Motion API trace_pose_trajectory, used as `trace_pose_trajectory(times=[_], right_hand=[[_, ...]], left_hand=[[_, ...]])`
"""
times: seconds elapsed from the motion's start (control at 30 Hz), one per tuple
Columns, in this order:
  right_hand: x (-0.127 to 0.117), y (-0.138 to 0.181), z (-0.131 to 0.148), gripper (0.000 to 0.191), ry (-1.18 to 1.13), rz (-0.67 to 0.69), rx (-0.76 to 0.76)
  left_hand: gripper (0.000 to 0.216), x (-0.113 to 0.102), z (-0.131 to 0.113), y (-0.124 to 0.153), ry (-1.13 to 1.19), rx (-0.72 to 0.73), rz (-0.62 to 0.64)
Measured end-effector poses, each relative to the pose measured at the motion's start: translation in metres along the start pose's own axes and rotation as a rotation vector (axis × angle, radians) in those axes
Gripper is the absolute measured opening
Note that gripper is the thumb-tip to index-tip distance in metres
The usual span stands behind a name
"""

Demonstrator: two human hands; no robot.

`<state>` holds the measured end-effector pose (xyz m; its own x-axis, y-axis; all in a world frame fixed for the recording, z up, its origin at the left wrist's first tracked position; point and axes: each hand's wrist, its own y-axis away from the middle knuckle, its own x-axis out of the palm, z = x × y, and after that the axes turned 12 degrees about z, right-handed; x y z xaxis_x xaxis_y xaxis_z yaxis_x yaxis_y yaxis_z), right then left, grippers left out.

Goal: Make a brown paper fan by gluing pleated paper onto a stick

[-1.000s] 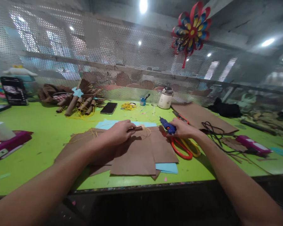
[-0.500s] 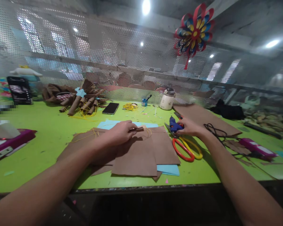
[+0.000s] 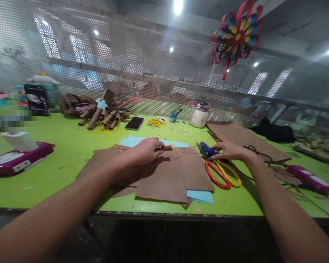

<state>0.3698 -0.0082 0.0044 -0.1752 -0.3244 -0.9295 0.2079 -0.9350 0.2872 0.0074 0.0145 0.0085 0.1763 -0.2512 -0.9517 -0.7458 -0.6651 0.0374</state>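
My left hand is closed in a pinch on a small brown paper roll, held over a stack of brown paper sheets on the green table. A loop of yellow thread lies by the roll. My right hand lies flat with its fingers stretched out, fingertips touching a blue glue gun that rests on the table. Scissors with red and yellow handles lie just in front of that hand. Light blue paper sticks out from under the brown sheets.
At the back stand a white jar, a small blue cup, a black phone and a pile of brown paper rolls. A magenta box sits left. A black cord and brown sheet lie right. A mesh screen backs the table.
My right hand has carried the glue gun to the right, laid it on the table and opened its fingers. My left hand has kept its pinch on the paper roll.
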Motion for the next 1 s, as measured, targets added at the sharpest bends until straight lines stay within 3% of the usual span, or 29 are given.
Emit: trace_pose_trajectory(times=[0.17, 0.3, 0.43, 0.5, 0.63, 0.83, 1.0], right_hand=[[-0.005, 0.006, 0.017, 0.038, 0.017, -0.242, 0.071], [0.002, 0.012, 0.065, 0.03, -0.027, -0.415, 0.015], [0.017, 0.035, 0.127, 0.022, -0.091, -0.18, -0.592], [0.025, 0.049, 0.151, 0.03, 0.018, -0.061, -0.76], [0.047, 0.071, 0.177, 0.041, 0.207, -0.054, -0.736], [0.078, 0.074, 0.183, 0.032, 0.283, -0.124, -0.636], [0.084, 0.068, 0.187, 0.02, 0.37, -0.176, -0.625]], left_hand=[[0.03, -0.001, 0.0, 0.001, -0.009, -0.026, -0.002], [0.028, -0.004, -0.001, 0.002, -0.038, -0.037, -0.014], [0.028, -0.006, 0.003, 0.001, -0.026, -0.019, -0.029], [0.029, -0.005, 0.006, 0.0, -0.019, 0.001, -0.029], [0.032, -0.006, 0.005, -0.001, -0.053, 0.019, -0.047], [0.033, -0.009, -0.002, 0.002, -0.01, -0.066, 0.052], [0.033, -0.009, -0.002, 0.002, 0.011, -0.08, 0.06]])
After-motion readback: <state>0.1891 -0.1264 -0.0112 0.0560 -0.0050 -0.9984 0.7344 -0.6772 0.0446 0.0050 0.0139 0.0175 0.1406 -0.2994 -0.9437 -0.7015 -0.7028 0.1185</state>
